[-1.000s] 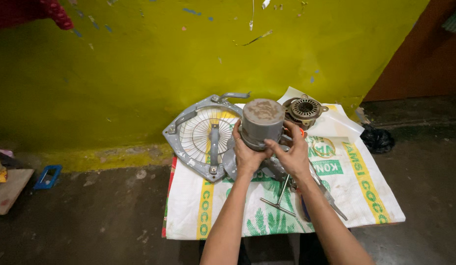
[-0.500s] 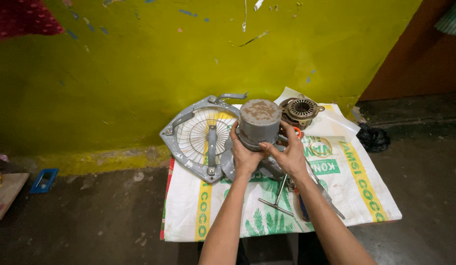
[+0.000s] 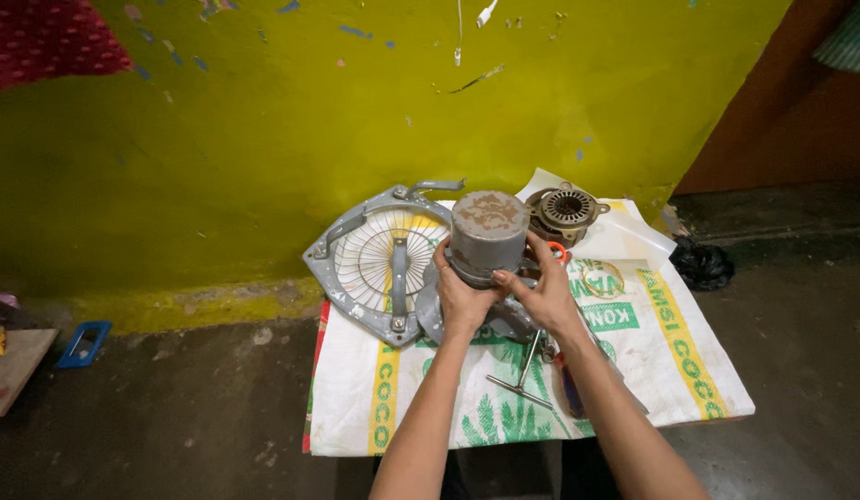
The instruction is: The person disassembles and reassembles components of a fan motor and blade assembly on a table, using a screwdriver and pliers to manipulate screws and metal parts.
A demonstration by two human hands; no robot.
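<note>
Both hands grip a grey cylindrical motor housing (image 3: 487, 231) that stands upright above a white printed sack (image 3: 652, 352) spread on the floor. My left hand (image 3: 459, 294) wraps its left side and base. My right hand (image 3: 539, 289) clasps the right side, fingers curled over the front. Under the housing lies a grey metal bracket, mostly hidden by my hands. A grey fan guard frame with wire spokes (image 3: 379, 255) leans beside it on the left.
A wound motor stator (image 3: 565, 209) sits behind on white paper. A T-handled metal tool (image 3: 524, 375) lies on the sack between my forearms. A yellow-green wall stands close behind. A blue object (image 3: 83, 343) and a black bag (image 3: 702, 265) lie on the dark floor.
The view has shifted slightly; both hands have stayed on the motor housing, with my right fingers a little further around its front.
</note>
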